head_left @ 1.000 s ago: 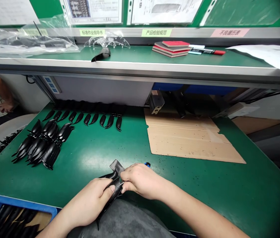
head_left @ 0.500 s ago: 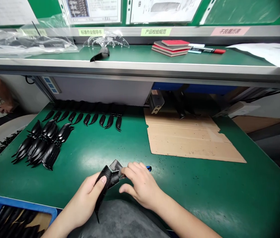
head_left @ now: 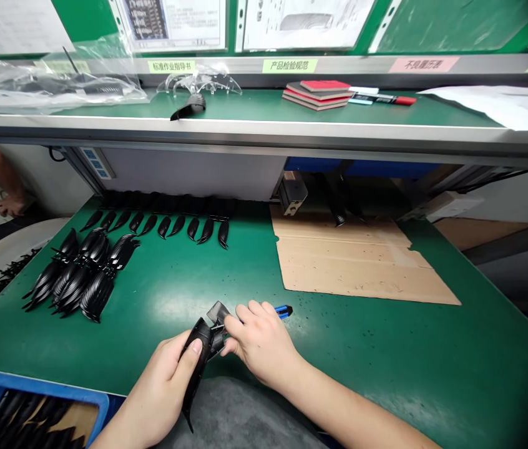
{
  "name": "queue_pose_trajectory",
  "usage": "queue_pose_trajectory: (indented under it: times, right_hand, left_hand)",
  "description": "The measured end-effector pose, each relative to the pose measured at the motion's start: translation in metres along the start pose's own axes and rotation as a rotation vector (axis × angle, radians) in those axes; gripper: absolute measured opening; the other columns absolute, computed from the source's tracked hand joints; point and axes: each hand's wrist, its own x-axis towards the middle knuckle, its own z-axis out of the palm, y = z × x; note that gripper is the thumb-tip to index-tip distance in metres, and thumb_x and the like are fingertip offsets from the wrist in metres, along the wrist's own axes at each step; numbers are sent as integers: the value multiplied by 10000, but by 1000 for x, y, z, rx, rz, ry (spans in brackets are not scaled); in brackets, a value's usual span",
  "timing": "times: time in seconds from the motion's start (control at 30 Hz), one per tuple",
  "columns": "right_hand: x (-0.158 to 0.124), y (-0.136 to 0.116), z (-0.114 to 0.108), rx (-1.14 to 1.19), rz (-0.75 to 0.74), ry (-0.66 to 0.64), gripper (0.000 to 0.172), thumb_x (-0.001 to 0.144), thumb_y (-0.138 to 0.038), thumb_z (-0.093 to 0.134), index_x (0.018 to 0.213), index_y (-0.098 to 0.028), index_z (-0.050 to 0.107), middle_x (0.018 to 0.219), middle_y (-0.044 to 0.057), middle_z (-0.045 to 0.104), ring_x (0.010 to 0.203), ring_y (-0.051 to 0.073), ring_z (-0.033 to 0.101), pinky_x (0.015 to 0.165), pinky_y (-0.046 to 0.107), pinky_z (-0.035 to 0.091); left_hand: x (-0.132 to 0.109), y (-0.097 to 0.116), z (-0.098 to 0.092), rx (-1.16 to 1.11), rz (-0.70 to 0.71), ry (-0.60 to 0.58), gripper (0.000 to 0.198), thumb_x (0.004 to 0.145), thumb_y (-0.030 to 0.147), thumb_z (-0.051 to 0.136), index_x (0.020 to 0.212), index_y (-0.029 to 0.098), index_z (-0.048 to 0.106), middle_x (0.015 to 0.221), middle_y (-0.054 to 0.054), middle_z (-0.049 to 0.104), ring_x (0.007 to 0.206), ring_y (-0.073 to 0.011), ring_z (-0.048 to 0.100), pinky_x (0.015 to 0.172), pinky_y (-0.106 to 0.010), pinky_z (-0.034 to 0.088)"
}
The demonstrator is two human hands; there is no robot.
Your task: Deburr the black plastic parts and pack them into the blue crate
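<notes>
My left hand (head_left: 165, 380) is closed around a black molded plastic part (head_left: 197, 358), its thumb lying along the curved side and a narrow tip pointing down. A squarish flap (head_left: 218, 312) of the part sticks out at the upper right. Curled fingers of my right hand (head_left: 264, 343) hold a blue utility knife (head_left: 285, 311), whose black-tipped end juts out past the knuckles. The knife's front end lies against the part's right side, mostly hidden by my fingers.
Stacked black ribbed parts (head_left: 77, 274) lie at left, with a row of single ones (head_left: 170, 224) behind. Cardboard (head_left: 357, 262) lies at right under a metal block (head_left: 293, 192). A blue bin (head_left: 100, 399) of black parts stands lower left. Another person's hand (head_left: 9, 204) shows far left.
My right hand has closed more, its thumb drawn in against the part. More of the blue knife shows behind the knuckles. My left hand has shifted slightly right and down with the part.
</notes>
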Motion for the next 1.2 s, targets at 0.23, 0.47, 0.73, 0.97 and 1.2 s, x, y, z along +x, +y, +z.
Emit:
queue_pose_trajectory:
  times: [0.23,0.47,0.73,0.97,1.2]
  right_hand:
    - [1,-1,3,83,15,-132,415,908,-578,405,822,-211,578,780,28,621,709,172,500,647,313,242]
    - [-2,6,7,675,0,-233,453,920,-571,384,725,-193,540,649,-32,537,603,114,478,566,227,297]
    - [-9,-21,9,780,158,180,631,793,-779,262,883,-204,507,837,27,529,790,184,480,735,313,375]
    - [-16,-44,-3,546,172,248,707,814,-763,91,845,-200,518,802,38,523,747,183,443,693,314,343]
    - [-35,-51,-7,1197,19,-121,683,817,-786,211,657,-180,482,617,-15,447,574,116,424,556,243,364]
  left_hand:
    - [0,3,-3,97,107,-17,412,950,431,337,1220,246,587,1171,-35,649,1096,-229,543,925,-282,399]
    - [-1,-6,-4,65,111,-15,392,942,438,352,1130,222,619,1141,-51,641,1111,-232,524,934,-282,391]
    - [-9,-19,6,-253,57,73,352,912,462,397,833,178,589,821,-43,587,813,-195,521,783,-287,445]
    - [-26,-15,8,-382,120,74,327,909,456,407,719,199,479,744,-15,520,737,-161,484,718,-251,430]
    - [-51,-20,5,-198,221,128,356,919,454,371,738,194,535,745,-23,550,738,-171,500,722,-261,416]
